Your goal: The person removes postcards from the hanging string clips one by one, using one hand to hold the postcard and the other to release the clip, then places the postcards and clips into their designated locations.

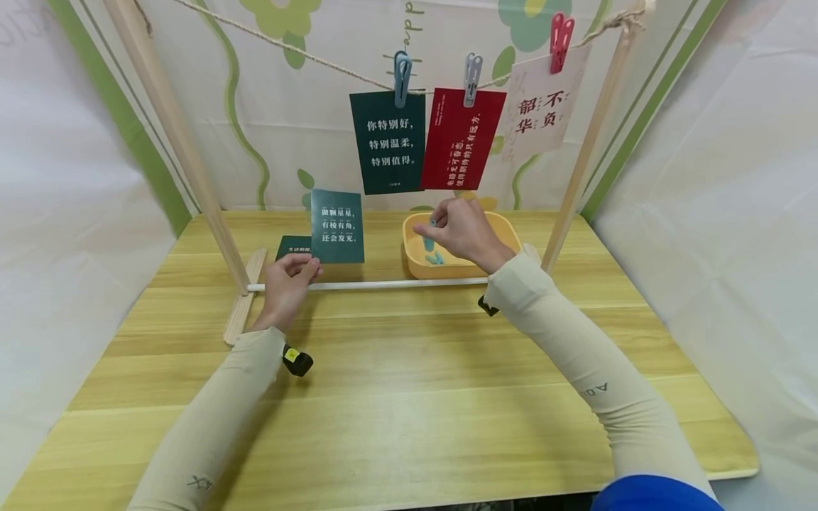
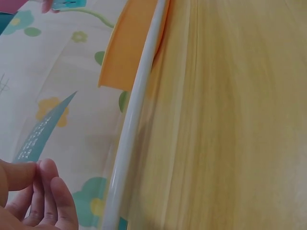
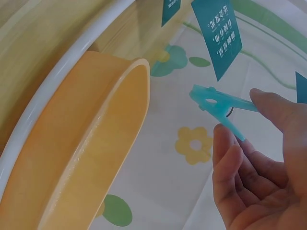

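Note:
My left hand pinches a dark green card with white writing by its lower left corner, holding it upright above the table. In the left wrist view the same card rises from between thumb and fingers of the left hand. Over the yellow basket, my right hand pinches a light blue clothespin. The right wrist view shows that clothespin held by its two handles between thumb and fingers of the right hand.
A rope between wooden posts carries a green card, a red card and a pale card, each under a clothespin. Another green card lies behind my left hand. A white rod crosses low between the posts.

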`<state>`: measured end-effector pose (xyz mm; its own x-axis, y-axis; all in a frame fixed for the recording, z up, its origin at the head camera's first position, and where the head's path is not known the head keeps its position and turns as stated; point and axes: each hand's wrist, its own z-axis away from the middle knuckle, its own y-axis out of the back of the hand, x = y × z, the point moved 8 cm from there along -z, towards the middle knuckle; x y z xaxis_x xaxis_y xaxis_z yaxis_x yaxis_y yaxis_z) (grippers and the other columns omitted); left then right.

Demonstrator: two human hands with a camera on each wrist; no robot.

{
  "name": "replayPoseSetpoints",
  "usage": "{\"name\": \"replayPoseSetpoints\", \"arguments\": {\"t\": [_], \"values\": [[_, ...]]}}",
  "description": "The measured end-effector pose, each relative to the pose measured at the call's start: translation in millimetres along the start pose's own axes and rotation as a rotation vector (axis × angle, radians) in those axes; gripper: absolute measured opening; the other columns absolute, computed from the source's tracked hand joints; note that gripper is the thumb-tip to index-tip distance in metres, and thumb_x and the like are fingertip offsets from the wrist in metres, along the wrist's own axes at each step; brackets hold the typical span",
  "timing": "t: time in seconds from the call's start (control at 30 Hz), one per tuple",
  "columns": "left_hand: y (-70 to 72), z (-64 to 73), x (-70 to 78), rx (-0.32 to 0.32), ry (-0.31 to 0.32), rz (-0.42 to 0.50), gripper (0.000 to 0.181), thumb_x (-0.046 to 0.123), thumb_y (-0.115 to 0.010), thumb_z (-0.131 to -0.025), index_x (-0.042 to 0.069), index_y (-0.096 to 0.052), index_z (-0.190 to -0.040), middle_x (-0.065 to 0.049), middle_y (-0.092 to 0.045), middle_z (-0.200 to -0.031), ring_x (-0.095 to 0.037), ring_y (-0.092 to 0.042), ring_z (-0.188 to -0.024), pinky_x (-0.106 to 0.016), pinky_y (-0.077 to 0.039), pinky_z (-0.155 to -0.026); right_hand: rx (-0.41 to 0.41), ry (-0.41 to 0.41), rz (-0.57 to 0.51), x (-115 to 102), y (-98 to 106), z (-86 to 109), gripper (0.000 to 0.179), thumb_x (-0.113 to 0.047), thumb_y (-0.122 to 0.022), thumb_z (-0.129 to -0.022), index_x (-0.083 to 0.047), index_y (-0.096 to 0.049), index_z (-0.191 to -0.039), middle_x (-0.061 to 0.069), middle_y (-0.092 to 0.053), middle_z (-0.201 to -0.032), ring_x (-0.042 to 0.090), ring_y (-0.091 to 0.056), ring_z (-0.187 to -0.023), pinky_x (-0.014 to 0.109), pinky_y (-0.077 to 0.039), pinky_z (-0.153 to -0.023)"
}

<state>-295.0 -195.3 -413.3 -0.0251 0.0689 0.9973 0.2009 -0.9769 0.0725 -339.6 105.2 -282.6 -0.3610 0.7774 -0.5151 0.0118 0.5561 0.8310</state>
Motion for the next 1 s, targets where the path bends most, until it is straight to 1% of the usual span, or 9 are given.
{"name": "replayPoseSetpoints", "arguments": {"t": [0.1,0.23,0.33,0.4,0.57,0.63,0.87,1.0], "values": [[0.0,0.5,-1.2,0.0,0.001,0.018,0.031,0.015,-0.062,-0.107,-0.007,-0.062,-0.129,0.016,-0.069,-0.089,0.004,-0.069,-0.086,-0.018,-0.06,-0.093,-0.003,-0.009,0.003,2.4,-0.6,-0.5,0.038,-0.039,-0.08,-0.095,-0.002,-0.076,-0.103,0.013,-0.079,-0.101,0.027,-0.07,-0.088,0.04,-0.061,-0.079],[0.1,0.0,-2.7,-0.004,-0.003,0.023,0.032,0.015,-0.062,-0.107,-0.008,-0.061,-0.13,0.017,-0.069,-0.088,0.004,-0.069,-0.085,-0.017,-0.06,-0.092,-0.003,-0.03,0.001,6.5,-0.9,-1.2,0.039,-0.041,-0.08,-0.095,-0.002,-0.076,-0.104,0.012,-0.079,-0.102,0.026,-0.07,-0.09,0.04,-0.061,-0.081],[0.2,-1.0,-4.1,-0.004,-0.001,0.02,0.033,0.015,-0.063,-0.107,-0.008,-0.062,-0.13,0.016,-0.069,-0.088,0.003,-0.07,-0.086,-0.018,-0.06,-0.092,0.0,-0.047,-0.004,10.1,-1.4,-1.6,0.038,-0.04,-0.081,-0.095,-0.003,-0.076,-0.103,0.011,-0.079,-0.102,0.026,-0.07,-0.09,0.039,-0.061,-0.081],[0.4,-1.8,-5.3,-0.001,0.005,0.015,0.033,0.016,-0.064,-0.107,-0.007,-0.062,-0.13,0.014,-0.07,-0.09,0.0,-0.071,-0.088,-0.02,-0.06,-0.093,0.0,-0.057,-0.006,12.8,-1.9,-1.8,0.037,-0.04,-0.081,-0.095,-0.004,-0.076,-0.101,0.011,-0.078,-0.101,0.026,-0.069,-0.088,0.039,-0.06,-0.079],[-0.6,-2.2,-7.9,0.0,0.023,-0.015,0.032,0.018,-0.064,-0.107,-0.005,-0.064,-0.129,0.002,-0.074,-0.103,-0.004,-0.071,-0.092,-0.022,-0.061,-0.094,0.001,-0.058,-0.002,17.7,-3.5,-2.4,0.035,-0.04,-0.08,-0.095,-0.005,-0.075,-0.094,0.01,-0.078,-0.096,0.025,-0.069,-0.083,0.037,-0.059,-0.074],[-1.0,-2.4,-8.3,0.0,0.023,-0.023,0.032,0.018,-0.064,-0.107,-0.005,-0.064,-0.129,-0.001,-0.074,-0.105,-0.004,-0.071,-0.092,-0.022,-0.061,-0.093,0.002,-0.058,0.0,19.6,-4.0,-2.6,0.035,-0.04,-0.08,-0.095,-0.005,-0.074,-0.093,0.01,-0.078,-0.095,0.024,-0.069,-0.082,0.036,-0.058,-0.073],[-1.4,-4.6,-11.4,0.0,0.027,-0.019,0.035,0.019,-0.065,-0.106,-0.005,-0.064,-0.132,0.005,-0.074,-0.099,-0.004,-0.071,-0.09,-0.02,-0.061,-0.091,-0.006,-0.11,0.009,30.1,-6.0,-1.8,0.036,-0.043,-0.078,-0.096,-0.007,-0.075,-0.093,0.009,-0.076,-0.089,0.023,-0.064,-0.073,0.032,-0.052,-0.063],[-2.6,-4.9,-12.5,-0.006,0.031,-0.031,0.035,0.019,-0.066,-0.105,-0.005,-0.065,-0.132,0.002,-0.076,-0.1,-0.004,-0.072,-0.089,-0.019,-0.061,-0.088,-0.006,-0.121,0.012,36.9,-7.7,-0.6,0.038,-0.043,-0.078,-0.096,-0.005,-0.079,-0.096,0.009,-0.078,-0.092,0.022,-0.066,-0.074,0.032,-0.055,-0.065]]}}
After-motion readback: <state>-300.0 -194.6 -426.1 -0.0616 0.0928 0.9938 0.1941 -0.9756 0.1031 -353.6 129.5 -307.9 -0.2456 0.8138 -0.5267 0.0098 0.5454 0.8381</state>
